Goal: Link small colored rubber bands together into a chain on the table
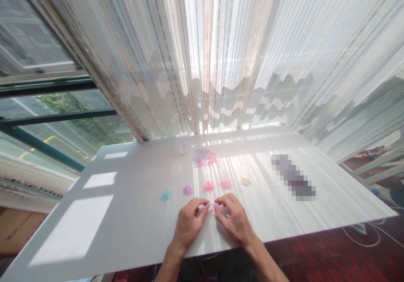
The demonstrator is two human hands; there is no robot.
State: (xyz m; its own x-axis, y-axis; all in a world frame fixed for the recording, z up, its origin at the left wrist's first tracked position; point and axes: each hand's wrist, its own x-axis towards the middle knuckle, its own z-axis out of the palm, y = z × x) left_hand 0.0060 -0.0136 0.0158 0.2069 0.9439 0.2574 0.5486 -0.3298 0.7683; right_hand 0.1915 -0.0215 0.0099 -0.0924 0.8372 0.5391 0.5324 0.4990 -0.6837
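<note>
Clock centred on the meeting fingertips, 12 pointing away from the person. Small pale pink, thin, flexible-looking strand point(212, 203) sits right in the gap between the hands — left hand point(188, 223) comes in from 8, right hand point(235, 221) from 4. Strand's long axis seems to run 9 to 3, one end per hand; too small and washed out to be sure. Neither hand is clearly nearer, both are at it. Thumb and forefinger on each side look pinched on it, tips close together but apart across the gap. More pink shows just under the fingertips at 6 — loose bits or part of the same piece, cannot tell.

Nearest pile: bright pink strands point(208, 186) at 12, a touch closer to the left fingertips. Light pink pile point(225, 184) at 1, pale yellow pile point(245, 181) at 2, purple pile point(187, 190) at 10, teal pile point(166, 195) between 9 and 10. Mixed multicoloured heap point(205, 158) farther out at 12, clear round container point(183, 146) at 11. All on a white, smooth-topped table point(142, 227).
</note>
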